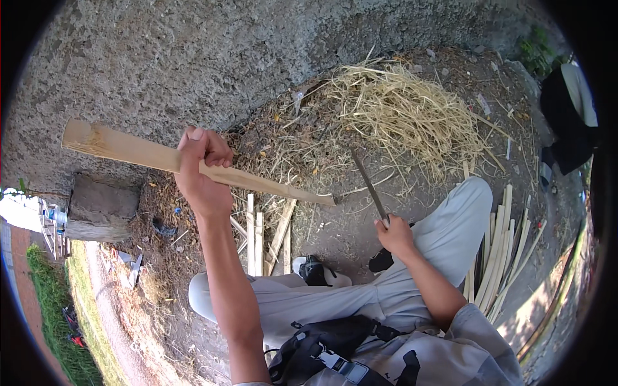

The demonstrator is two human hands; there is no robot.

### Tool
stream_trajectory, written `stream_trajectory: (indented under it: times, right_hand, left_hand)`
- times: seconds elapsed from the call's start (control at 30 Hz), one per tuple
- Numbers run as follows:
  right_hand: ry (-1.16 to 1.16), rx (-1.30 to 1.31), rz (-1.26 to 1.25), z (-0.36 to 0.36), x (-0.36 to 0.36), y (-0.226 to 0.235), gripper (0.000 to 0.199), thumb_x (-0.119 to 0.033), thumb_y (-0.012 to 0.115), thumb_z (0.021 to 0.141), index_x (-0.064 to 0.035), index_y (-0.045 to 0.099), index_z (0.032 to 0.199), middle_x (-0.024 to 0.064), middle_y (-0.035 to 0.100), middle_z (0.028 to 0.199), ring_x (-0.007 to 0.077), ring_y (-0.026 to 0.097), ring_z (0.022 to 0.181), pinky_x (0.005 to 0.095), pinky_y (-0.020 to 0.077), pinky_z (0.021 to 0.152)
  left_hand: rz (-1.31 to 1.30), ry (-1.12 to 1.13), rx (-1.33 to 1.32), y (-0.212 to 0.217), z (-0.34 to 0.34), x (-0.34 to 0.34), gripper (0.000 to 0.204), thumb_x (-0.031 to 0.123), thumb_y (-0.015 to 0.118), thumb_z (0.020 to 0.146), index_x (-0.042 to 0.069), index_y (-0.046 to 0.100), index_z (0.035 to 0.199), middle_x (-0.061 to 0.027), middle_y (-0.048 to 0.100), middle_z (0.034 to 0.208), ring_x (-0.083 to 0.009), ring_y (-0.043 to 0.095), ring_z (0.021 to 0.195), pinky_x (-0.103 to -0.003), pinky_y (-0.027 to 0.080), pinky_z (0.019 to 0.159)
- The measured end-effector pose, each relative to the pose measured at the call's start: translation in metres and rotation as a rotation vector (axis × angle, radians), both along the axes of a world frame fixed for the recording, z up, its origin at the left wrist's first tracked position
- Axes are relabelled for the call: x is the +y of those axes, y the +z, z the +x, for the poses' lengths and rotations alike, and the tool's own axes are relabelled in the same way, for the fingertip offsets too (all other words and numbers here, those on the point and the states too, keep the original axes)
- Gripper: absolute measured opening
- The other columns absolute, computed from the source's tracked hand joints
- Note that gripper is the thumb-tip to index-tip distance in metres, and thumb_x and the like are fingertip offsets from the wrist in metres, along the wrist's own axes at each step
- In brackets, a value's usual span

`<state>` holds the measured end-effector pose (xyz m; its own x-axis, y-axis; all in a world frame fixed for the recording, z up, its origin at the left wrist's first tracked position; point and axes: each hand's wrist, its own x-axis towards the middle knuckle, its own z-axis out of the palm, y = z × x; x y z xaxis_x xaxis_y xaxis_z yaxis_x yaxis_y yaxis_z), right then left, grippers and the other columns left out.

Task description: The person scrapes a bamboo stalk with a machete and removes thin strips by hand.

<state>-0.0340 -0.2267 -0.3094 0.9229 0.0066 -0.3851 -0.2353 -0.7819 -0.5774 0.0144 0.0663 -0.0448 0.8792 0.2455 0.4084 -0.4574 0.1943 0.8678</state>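
Observation:
My left hand is closed around a long, flat strip of split bamboo. The strip slants from its broad end at the upper left down to a narrower tip near the middle of the view. In my right hand, near my bent knee, is a knife with a long dark blade pointing up and away; its handle is hidden in my fist. Blade and strip are apart, with the strip's tip to the left of the blade. A thin curled shaving lies on the ground by the blade.
A heap of pale shavings lies beyond the knife, against a rough wall. Bamboo strips lie under the left forearm, and a bundle of strips is beside my right leg. A concrete block juts out at left. A person's dark clothing shows far right.

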Motion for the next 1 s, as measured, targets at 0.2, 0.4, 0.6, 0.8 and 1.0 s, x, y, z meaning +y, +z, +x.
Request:
stream_trajectory:
  times: [0.2, 0.4, 0.6, 0.8, 1.0]
  right_hand:
    - [0.149, -0.007, -0.067, -0.013, -0.005, -0.026, 0.030, -0.025, 0.069, 0.080, 0.0016, 0.063, 0.093, 0.0221, 0.067, 0.086, 0.0414, 0.065, 0.086, 0.0491, 0.0512, 0.076]
    - [0.108, 0.011, 0.280, -0.002, 0.020, 0.034, 0.027, -0.022, 0.071, 0.081, 0.0030, 0.061, 0.084, 0.0199, 0.062, 0.071, 0.0344, 0.063, 0.068, 0.0422, 0.0480, 0.064]
    - [0.147, -0.155, 0.646, -0.006, 0.064, 0.146, 0.030, -0.027, 0.062, 0.090, 0.0035, 0.061, 0.086, 0.0151, 0.056, 0.057, 0.0266, 0.056, 0.050, 0.0389, 0.0417, 0.052]
    - [0.224, -0.135, 0.675, -0.007, 0.077, 0.139, 0.040, -0.032, 0.047, 0.098, 0.0035, 0.061, 0.086, 0.0203, 0.054, 0.055, 0.0364, 0.056, 0.050, 0.0431, 0.0426, 0.052]
    - [0.219, -0.133, 0.654, -0.011, 0.083, 0.117, 0.041, -0.029, 0.043, 0.100, 0.0041, 0.058, 0.082, 0.0222, 0.052, 0.052, 0.0420, 0.055, 0.051, 0.0468, 0.0416, 0.051]
  left_hand:
    - [0.153, 0.130, 0.032, -0.003, -0.007, -0.017, 0.026, 0.017, 0.045, 0.089, 0.013, 0.028, 0.070, 0.0000, 0.028, 0.056, -0.0112, 0.028, 0.056, -0.029, 0.029, 0.054]
    - [0.100, 0.321, -0.064, -0.006, -0.010, -0.047, 0.028, 0.013, 0.042, 0.090, 0.012, 0.026, 0.067, 0.0001, 0.025, 0.052, -0.0093, 0.023, 0.050, -0.026, 0.024, 0.047]
    - [0.164, 0.188, -0.109, -0.008, -0.010, -0.048, 0.029, 0.016, 0.040, 0.091, 0.012, 0.025, 0.067, -0.0007, 0.023, 0.052, -0.0100, 0.021, 0.050, -0.027, 0.023, 0.047]
    - [0.133, 0.200, -0.124, -0.011, -0.012, -0.062, 0.028, 0.012, 0.040, 0.090, 0.011, 0.026, 0.066, -0.0012, 0.024, 0.050, -0.0098, 0.021, 0.047, -0.028, 0.022, 0.045]
    - [0.107, 0.241, -0.134, -0.014, -0.014, -0.059, 0.027, 0.010, 0.040, 0.090, 0.011, 0.027, 0.066, -0.0015, 0.025, 0.050, -0.0099, 0.021, 0.045, -0.028, 0.020, 0.043]
